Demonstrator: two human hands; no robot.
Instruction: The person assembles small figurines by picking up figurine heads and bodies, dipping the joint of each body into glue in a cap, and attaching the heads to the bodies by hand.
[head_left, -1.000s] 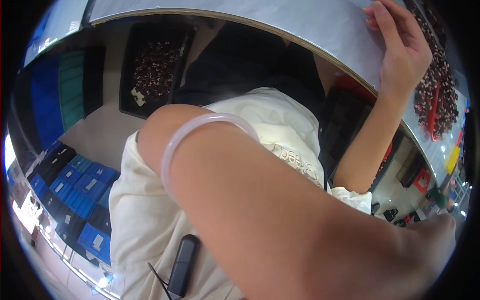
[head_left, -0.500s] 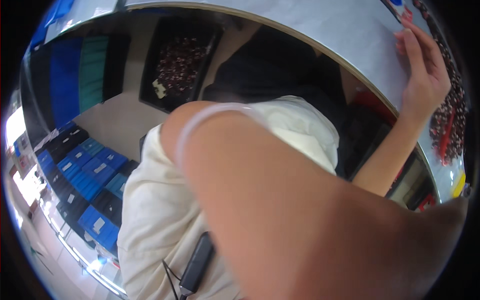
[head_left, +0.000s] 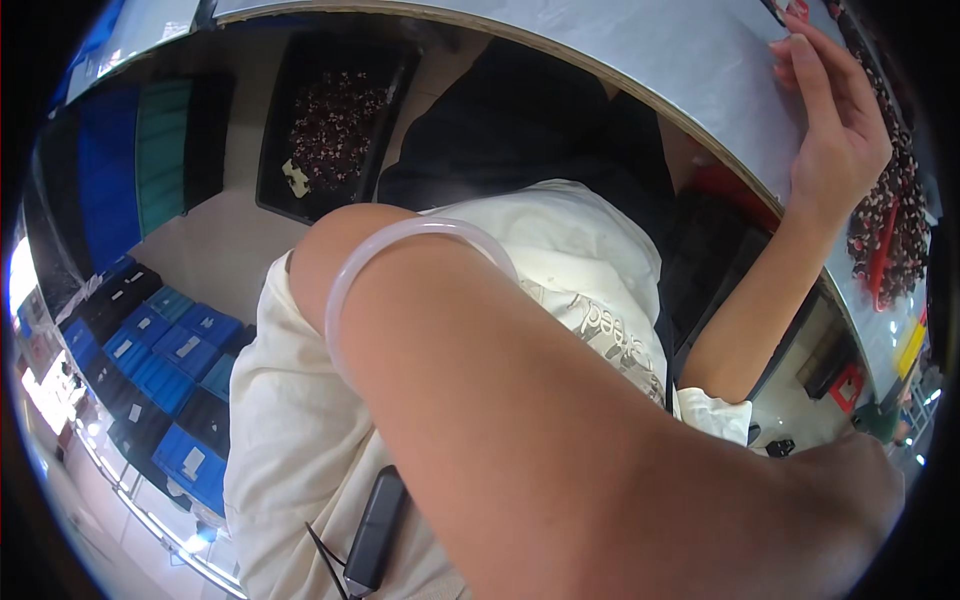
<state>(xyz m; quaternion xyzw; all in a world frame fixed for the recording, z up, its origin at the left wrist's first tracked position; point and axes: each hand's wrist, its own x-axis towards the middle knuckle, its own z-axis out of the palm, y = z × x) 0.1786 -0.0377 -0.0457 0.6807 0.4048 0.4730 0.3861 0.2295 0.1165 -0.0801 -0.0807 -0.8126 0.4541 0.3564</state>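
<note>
My right hand (head_left: 840,150) rests over the white-covered table at the upper right, its thumb and forefinger close together. A small red thing (head_left: 797,8) shows at the fingertips; whether they grip it or only touch it is hard to make out. Beside this hand lies a long heap of small dark-red, black and whitish pieces (head_left: 890,220), with a narrow red strip (head_left: 882,262) on it. My left forearm, with a pale lilac bangle (head_left: 430,230) near the elbow, crosses close to the camera. At the lower right edge only part of my left hand (head_left: 850,480) shows, fingers hidden.
A black tray (head_left: 270,185) of similar small pieces, with a pale yellow scrap (head_left: 296,178), stands below the table edge (head_left: 560,48). Blue and black boxes (head_left: 185,345) are stacked at the left. A dark device with a cord (head_left: 378,530) lies against my white shirt.
The view has shifted slightly, so the tray and boxes sit farther left. More of my right sleeve and of the floor beyond shows. My right hand keeps its pose at the table.
</note>
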